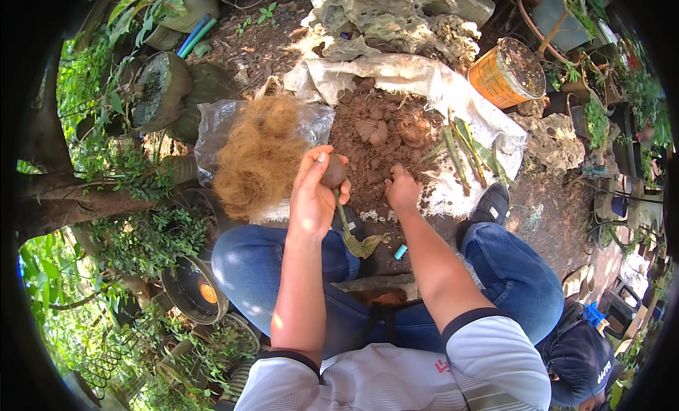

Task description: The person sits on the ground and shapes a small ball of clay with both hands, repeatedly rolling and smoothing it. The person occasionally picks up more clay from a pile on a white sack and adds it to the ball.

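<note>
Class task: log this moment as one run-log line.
left hand: holds soil ball on cutting stem | right hand: in soil heap | coir: beside

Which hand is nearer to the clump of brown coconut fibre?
Left. The left hand, holding a soil ball, is just beside the fibre; the right hand rests farther away on the soil pile.

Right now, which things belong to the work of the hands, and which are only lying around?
In the work:
left hand holding a soil ball with a stem
right hand in the soil pile
white sack under the soil
coconut fibre
green cuttings

Lying around:
orange bucket
rocks
black pots
</note>
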`<act>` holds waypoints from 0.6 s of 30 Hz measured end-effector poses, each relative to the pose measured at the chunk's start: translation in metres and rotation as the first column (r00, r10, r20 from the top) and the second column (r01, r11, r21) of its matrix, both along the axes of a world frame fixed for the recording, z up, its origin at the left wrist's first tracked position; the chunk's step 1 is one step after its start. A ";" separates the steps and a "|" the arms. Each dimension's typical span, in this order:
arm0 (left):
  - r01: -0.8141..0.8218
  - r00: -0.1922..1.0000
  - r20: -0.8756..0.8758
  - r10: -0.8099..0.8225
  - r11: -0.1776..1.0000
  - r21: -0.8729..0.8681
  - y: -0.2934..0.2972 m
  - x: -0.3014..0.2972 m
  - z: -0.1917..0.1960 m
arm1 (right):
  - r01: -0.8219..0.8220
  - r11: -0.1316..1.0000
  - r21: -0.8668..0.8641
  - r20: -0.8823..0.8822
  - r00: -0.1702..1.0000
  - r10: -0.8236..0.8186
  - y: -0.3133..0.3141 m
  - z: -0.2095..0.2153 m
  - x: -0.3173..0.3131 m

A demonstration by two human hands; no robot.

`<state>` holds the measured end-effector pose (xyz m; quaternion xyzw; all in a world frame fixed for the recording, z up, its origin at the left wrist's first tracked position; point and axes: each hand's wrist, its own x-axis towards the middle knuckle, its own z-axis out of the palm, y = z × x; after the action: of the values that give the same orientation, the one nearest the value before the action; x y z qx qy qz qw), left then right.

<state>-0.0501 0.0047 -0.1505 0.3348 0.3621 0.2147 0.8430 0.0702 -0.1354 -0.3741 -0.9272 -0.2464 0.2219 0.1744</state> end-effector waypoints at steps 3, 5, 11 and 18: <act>0.015 1.000 -0.002 -0.015 1.000 -0.006 0.000 -0.001 0.000 | 0.113 0.993 0.016 -0.088 0.990 -0.111 0.004 -0.006 0.005; 0.014 1.000 0.002 -0.014 1.000 -0.010 0.001 -0.001 -0.001 | 0.163 0.986 0.033 -0.104 0.982 -0.159 0.007 -0.008 0.006; -0.017 0.998 0.064 0.022 0.997 -0.071 0.003 -0.001 0.000 | 0.147 0.989 -0.009 -0.123 0.981 -0.147 0.010 -0.005 0.003; -0.014 0.998 0.054 0.018 0.997 -0.072 0.003 0.001 0.000 | 0.077 0.978 -0.195 -0.158 0.981 -0.109 0.008 0.008 0.004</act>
<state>-0.0494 0.0078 -0.1509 0.2953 0.3490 0.2176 0.8624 0.0746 -0.1277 -0.3658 -0.9281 -0.1649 0.3129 0.1163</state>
